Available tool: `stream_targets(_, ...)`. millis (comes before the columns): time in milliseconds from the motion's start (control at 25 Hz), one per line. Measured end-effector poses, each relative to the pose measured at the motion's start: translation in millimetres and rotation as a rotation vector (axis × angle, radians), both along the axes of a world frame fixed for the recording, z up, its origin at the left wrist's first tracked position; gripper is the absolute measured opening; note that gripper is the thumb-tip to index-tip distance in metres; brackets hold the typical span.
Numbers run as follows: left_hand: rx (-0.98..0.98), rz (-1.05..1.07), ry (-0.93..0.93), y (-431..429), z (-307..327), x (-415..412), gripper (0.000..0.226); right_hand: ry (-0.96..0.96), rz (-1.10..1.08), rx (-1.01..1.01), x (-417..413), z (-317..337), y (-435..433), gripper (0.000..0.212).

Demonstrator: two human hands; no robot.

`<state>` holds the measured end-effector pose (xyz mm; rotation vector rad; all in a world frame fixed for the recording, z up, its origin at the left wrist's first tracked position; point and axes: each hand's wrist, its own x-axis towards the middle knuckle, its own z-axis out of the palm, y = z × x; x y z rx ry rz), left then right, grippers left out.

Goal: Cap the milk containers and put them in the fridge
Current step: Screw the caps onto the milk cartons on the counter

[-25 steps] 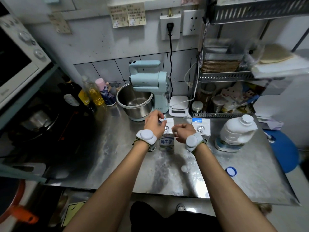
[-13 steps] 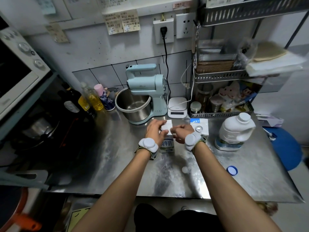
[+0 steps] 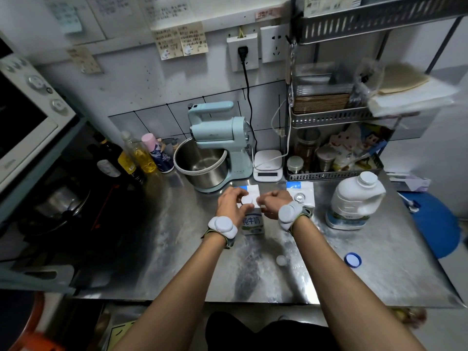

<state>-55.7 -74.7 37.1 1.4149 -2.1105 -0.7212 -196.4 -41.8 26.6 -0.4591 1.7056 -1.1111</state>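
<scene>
The milk carton (image 3: 252, 221) is white, with a blue band along its top edge and blue-green print on its front. Its screw cap (image 3: 247, 200) is white. The second carton (image 3: 305, 191) is white with the same blue strip. The jug (image 3: 354, 201) is white with a blue-green label. The loose lid (image 3: 352, 260) is blue, the table (image 3: 177, 249) steel grey with pale smears, and the mixer (image 3: 217, 130) pale turquoise.

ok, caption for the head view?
Left hand holds a white cap on a milk carton the right hand steadies; second carton uncapped beside it.
</scene>
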Motion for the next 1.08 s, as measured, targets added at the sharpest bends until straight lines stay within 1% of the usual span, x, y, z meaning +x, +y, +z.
stream_targets(160,0.020,-0.050,-0.051,-4.0,1.5,1.9,0.033,-0.008,-0.003,-0.003,0.8,1.9,0.0,0.010)
stream_targets(280,0.037,-0.113,-0.057,-5.1,3.6,2.6,0.032,-0.019,-0.003,0.004,0.2,5.0,0.3,0.019)
stream_targets(400,0.036,-0.193,-0.125,-5.1,6.6,3.2,0.034,-0.018,0.003,0.008,-0.6,5.0,0.4,0.019)
stream_targets(480,0.041,-0.151,-0.105,-3.2,5.7,3.9,0.039,-0.005,0.017,0.013,-1.6,4.8,0.0,0.017)
stream_targets(560,0.061,-0.042,-0.100,-1.0,4.3,3.7,0.045,0.012,0.032,0.017,-2.6,4.7,0.2,0.015)
stream_targets(680,0.040,0.032,-0.150,-2.8,3.3,1.8,0.037,0.035,0.021,0.019,-4.2,5.1,0.1,0.015)
stream_targets(800,0.008,-0.042,-0.150,-4.4,5.3,1.8,0.027,0.062,0.043,0.030,-3.3,5.6,-0.7,0.012)
stream_targets(920,-0.031,-0.159,-0.180,-7.5,5.5,5.2,0.027,0.127,0.068,0.048,-1.8,8.4,-3.1,0.008)
stream_targets(1000,-0.003,-0.151,-0.183,-5.8,5.0,5.0,0.031,0.144,0.076,0.050,-2.0,8.0,-3.9,0.006)
stream_targets(1080,0.034,-0.070,-0.196,-3.1,4.5,2.9,0.037,0.142,0.084,0.043,-3.1,6.9,-3.2,0.006)
